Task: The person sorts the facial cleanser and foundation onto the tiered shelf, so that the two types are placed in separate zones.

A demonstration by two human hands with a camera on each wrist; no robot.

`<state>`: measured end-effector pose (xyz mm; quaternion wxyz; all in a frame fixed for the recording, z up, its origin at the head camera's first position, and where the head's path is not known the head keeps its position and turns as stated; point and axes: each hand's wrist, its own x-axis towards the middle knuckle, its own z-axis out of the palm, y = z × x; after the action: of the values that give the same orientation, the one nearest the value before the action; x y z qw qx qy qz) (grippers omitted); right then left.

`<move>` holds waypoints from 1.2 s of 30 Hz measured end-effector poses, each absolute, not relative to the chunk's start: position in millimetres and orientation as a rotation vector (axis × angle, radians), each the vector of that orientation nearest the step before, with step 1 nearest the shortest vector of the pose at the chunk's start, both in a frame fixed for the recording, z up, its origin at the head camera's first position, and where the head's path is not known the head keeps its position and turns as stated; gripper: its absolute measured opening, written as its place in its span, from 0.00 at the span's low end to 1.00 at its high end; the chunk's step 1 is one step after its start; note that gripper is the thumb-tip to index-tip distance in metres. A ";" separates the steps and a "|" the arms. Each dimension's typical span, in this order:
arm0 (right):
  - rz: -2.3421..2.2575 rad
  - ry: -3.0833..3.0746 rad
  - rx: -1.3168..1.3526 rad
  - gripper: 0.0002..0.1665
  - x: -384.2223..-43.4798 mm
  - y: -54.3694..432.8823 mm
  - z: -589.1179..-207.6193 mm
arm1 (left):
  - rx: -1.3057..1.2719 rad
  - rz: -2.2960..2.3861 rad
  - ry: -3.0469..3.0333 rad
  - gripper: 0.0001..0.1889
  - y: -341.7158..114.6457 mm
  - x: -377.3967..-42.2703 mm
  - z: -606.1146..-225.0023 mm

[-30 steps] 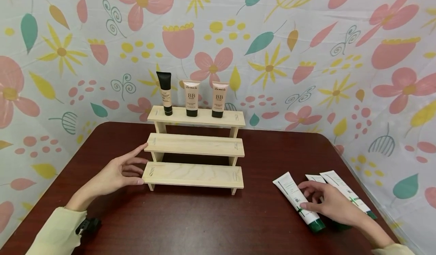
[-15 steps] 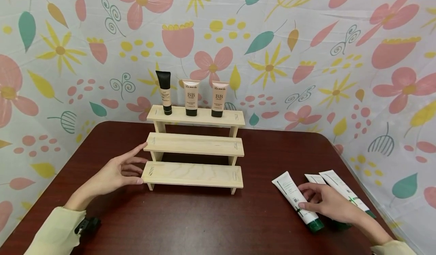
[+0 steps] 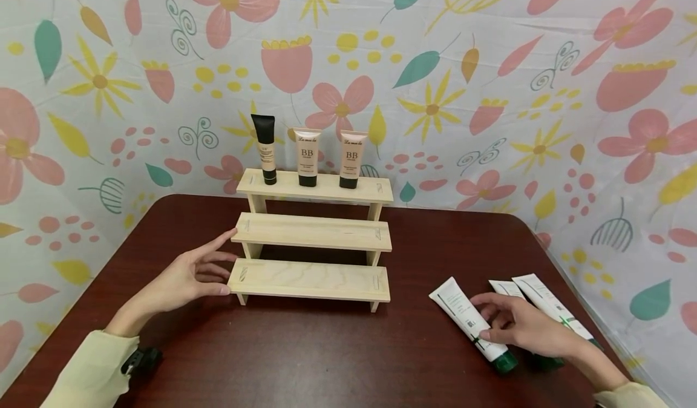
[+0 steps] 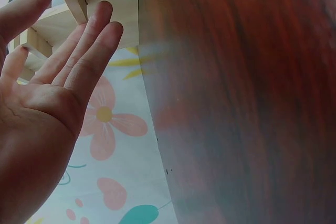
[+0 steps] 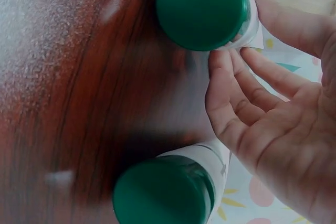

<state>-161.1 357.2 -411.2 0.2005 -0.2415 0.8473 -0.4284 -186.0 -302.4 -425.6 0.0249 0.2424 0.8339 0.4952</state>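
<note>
At the left side of a three-step wooden display stand [image 3: 310,278], my left hand [image 3: 176,278] rests its thumb on the lowest step's end and its index fingertip at the middle step's end. Its fingers [image 4: 100,45] look extended in the left wrist view. My right hand [image 3: 530,329] pinches a white tube with a green cap [image 3: 468,320] between thumb and fingers. In the right wrist view that tube's green cap [image 5: 202,11] faces the camera. Two similar tubes lie to its right: the outer white tube [image 3: 550,302] and the nearer white tube [image 3: 506,288], partly hidden by the right hand.
On the stand's top step are a black-capped beige tube [image 3: 265,151] and two pink BB cream tubes [image 3: 307,160]. The stand is on a dark red-brown table [image 3: 305,353]. A flower-patterned cloth [image 3: 348,51] hangs behind the table.
The flat end of the tube in my right hand has swung slightly left, and the fingers have moved with it. My left hand stays at the stand.
</note>
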 end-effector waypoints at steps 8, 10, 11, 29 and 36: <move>-1.166 2.319 -0.602 0.32 -164.2 358.1 -409.6 | 0.741 1.531 2.573 0.55 -301.0 -184.6 -422.5; -1.157 2.295 -0.601 0.32 -165.4 357.8 -409.2 | 0.752 1.532 2.572 0.55 -301.2 -184.7 -422.9; -1.156 2.282 -0.601 0.31 -166.0 357.6 -408.9 | 0.754 1.532 2.572 0.55 -301.5 -184.8 -423.5; -1.182 2.168 -0.627 0.19 -168.8 350.1 -409.5 | 0.721 1.506 2.579 0.57 -304.0 -186.8 -426.4; -1.148 2.373 -0.574 0.26 -164.7 341.1 -403.4 | 0.721 1.501 2.587 0.57 -304.1 -187.5 -426.3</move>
<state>-164.7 341.1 -403.4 0.2198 -0.2074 0.8581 -0.4151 -187.5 -304.1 -426.3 0.0323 0.2341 0.8405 0.4876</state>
